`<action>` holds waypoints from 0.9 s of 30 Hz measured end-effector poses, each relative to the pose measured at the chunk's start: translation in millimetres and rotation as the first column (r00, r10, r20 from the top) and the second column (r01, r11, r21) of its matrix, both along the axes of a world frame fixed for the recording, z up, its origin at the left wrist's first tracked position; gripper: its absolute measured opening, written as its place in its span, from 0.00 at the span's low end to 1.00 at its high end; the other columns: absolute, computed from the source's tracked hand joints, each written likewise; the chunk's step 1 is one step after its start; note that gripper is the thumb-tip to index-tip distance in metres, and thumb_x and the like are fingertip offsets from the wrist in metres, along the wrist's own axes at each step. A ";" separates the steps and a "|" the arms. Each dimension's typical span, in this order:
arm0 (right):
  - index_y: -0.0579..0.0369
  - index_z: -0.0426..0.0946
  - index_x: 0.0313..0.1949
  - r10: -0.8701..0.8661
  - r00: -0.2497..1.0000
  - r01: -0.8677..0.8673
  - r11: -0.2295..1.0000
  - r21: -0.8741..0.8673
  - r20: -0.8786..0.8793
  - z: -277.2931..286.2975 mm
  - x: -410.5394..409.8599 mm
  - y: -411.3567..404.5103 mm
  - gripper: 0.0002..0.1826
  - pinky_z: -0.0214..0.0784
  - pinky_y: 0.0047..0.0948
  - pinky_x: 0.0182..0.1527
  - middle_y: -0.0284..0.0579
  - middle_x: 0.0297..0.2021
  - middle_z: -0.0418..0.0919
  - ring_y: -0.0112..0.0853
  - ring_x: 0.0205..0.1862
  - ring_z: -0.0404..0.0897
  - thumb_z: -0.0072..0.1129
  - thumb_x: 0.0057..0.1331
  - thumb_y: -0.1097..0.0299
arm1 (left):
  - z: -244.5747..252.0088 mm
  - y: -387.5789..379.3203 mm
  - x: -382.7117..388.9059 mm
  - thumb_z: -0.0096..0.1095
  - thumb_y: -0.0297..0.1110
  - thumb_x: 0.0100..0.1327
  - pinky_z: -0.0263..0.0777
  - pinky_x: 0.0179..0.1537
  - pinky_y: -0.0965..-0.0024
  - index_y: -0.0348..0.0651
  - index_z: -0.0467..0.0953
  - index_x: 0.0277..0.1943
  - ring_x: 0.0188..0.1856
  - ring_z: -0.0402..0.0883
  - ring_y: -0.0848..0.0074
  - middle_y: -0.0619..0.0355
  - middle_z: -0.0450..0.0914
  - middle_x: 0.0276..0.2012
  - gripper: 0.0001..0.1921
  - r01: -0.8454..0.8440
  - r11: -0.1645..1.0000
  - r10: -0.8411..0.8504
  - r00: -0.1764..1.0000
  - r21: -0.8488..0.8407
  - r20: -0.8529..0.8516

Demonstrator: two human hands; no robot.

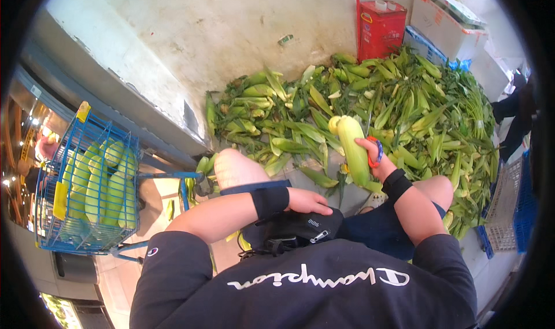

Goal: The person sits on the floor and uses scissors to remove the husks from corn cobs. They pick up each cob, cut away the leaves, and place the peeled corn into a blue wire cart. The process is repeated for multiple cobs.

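Observation:
My right hand grips a husk-covered ear of corn, with its pale cut stem end pointing away from me. Looped at the same hand are the red and blue handles of what look like scissors; a thin metal blade sticks out beyond them, beside the corn. My left hand lies on a black zippered waist bag in my lap, its fingers stretched over the top edge and nothing seen in them. Loose green husks and leaves cover the floor in front of me, with ears of corn among them near the wall.
At my left stands a blue wire cart holding several ears of corn. A red metal can and white foam boxes are beyond the husks. Plastic crates stand at the right, near another person's dark-clothed leg.

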State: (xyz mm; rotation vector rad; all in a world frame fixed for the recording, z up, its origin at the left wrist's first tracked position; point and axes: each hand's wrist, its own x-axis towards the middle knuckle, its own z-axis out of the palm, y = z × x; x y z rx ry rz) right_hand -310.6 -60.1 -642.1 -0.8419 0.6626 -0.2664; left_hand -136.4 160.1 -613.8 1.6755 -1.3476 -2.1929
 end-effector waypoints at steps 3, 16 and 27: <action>0.60 0.77 0.57 0.003 1.000 -0.003 1.000 0.004 0.017 0.1 11.9 -10.8 0.27 0.82 0.46 0.43 0.49 0.41 0.84 0.41 0.38 0.86 0.64 0.67 0.52 | -22.1 -15.3 3.6 0.58 0.57 0.74 0.72 0.59 0.68 0.37 0.76 0.64 0.55 0.79 0.72 0.56 0.82 0.57 0.30 -0.042 0.998 0.042 0.999 0.047 -0.012; 0.61 0.76 0.59 -0.203 0.957 0.147 0.956 0.255 0.207 -0.9 60.5 -49.3 0.27 0.80 0.39 0.45 0.51 0.45 0.85 0.38 0.42 0.86 0.55 0.72 0.51 | -47.4 -37.0 14.4 0.33 0.57 0.82 0.29 0.80 0.63 0.34 0.38 0.81 0.84 0.34 0.62 0.45 0.35 0.83 0.39 0.420 0.860 -0.483 0.854 -0.291 -0.195; 0.63 0.76 0.59 -0.205 0.961 0.187 0.976 0.106 0.185 16.3 84.3 -63.1 0.26 0.80 0.37 0.47 0.51 0.45 0.85 0.37 0.42 0.86 0.61 0.71 0.55 | -29.4 -106.0 69.7 0.45 0.54 0.80 0.74 0.56 0.56 0.34 0.78 0.57 0.48 0.82 0.59 0.43 0.83 0.50 0.28 0.500 0.850 -0.482 0.865 -0.167 0.140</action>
